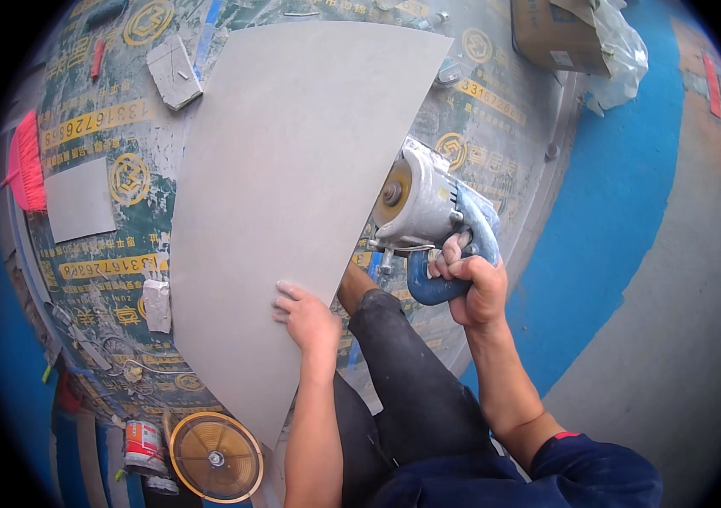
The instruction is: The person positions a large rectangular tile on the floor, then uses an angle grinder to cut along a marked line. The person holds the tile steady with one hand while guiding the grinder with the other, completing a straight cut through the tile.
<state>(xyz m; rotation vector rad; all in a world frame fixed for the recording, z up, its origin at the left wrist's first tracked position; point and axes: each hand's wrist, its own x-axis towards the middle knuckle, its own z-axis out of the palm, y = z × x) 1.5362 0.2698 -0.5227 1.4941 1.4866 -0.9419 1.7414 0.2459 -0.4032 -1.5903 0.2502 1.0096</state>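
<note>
A large, flat light grey slab [267, 186], like a big tile, lies across the middle of the floor sheeting. My left hand [305, 317] rests on its near part, fingers spread and lying flat. Beside the slab's right edge is a dusty handheld circular saw [415, 207] with a round disc and a blue handle. The fingers of my right hand [481, 284] are wrapped round that handle. Whether the disc touches the slab's edge I cannot tell. My bent leg [403, 364] in dark trousers is just below the saw.
Printed green sheeting [89, 127] covers the floor. At the left lie a smaller grey tile piece [81, 199], a pink broom [28, 165] and dusty offcuts [174, 72]. A round fan [216, 457] and a paint can [144, 444] stand near left. A cardboard box [560, 38] is far right.
</note>
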